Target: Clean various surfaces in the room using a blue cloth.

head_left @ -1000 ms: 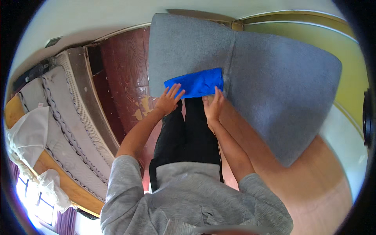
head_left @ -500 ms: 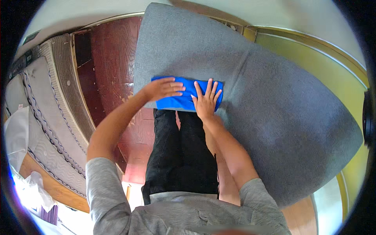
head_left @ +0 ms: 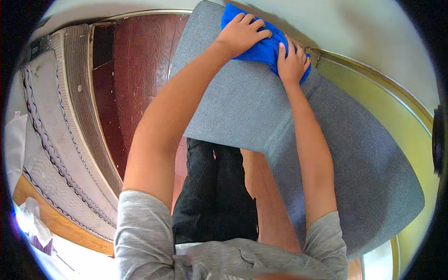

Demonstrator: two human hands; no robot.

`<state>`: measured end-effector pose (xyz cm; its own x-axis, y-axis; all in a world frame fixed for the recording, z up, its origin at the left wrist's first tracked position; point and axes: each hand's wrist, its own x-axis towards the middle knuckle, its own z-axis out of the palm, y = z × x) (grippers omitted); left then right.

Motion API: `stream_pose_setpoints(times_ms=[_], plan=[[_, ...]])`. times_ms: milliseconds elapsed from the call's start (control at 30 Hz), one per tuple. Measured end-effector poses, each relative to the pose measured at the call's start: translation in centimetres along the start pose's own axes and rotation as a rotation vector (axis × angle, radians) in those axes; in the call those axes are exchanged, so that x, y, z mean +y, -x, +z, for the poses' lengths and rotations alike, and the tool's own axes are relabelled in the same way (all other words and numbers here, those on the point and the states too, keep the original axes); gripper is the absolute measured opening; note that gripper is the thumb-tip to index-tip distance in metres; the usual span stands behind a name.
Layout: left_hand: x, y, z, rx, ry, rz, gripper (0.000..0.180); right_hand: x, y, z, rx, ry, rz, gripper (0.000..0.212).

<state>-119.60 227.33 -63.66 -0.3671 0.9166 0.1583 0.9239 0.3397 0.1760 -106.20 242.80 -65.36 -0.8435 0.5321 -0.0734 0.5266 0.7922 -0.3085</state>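
Observation:
A blue cloth [head_left: 261, 52], creased and bunched, lies along the far edge of a grey fabric-covered seat [head_left: 233, 105]. My left hand [head_left: 241, 35] presses on the cloth's left part, its fingers bent over and gripping it. Farther right and a little nearer, my right hand [head_left: 292, 64] grips the cloth's other end, with its fingers curled and thumb apart. Both arms reach forward across the grey fabric. The underside of the cloth is hidden.
The grey seat widens at a seam toward the right. A pale wall [head_left: 364, 32] and a yellow-green panel [head_left: 373, 93] stand behind it. At left are a dark red wooden floor [head_left: 144, 60] and a quilted mattress [head_left: 46, 126] with a white plastic bag [head_left: 33, 224].
Both hands have moved the blue cloth forward from the near edge of the seat to its far edge. The cloth is more bunched, and the fingers have bent around it.

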Motion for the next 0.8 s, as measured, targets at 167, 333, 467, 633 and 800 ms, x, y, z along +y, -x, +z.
stream_pose_setpoints(times_ms=[167,333,467,633,800], plan=[[0.3,5.0,-0.1,0.11,0.241,-0.084,0.022,-1.9,5.1,0.4,0.158,0.01,-0.134,0.046],[5.5,19.9,-3.4,-0.07,0.317,-0.264,0.026,-6.8,18.0,-0.6,-0.126,0.032,-0.197,0.048],[11.7,35.7,-6.1,-0.311,0.236,-0.491,0.041,-9.0,27.9,0.3,-0.513,-0.013,-0.551,0.069],[15.0,35.9,-6.8,-0.433,0.293,-0.678,0.058,-8.5,25.3,1.3,-0.567,-0.034,-0.765,0.035],[10.5,27.2,-4.1,-0.058,0.299,-0.864,0.06,-11.3,16.5,2.0,-0.437,-0.122,-0.697,0.021]])
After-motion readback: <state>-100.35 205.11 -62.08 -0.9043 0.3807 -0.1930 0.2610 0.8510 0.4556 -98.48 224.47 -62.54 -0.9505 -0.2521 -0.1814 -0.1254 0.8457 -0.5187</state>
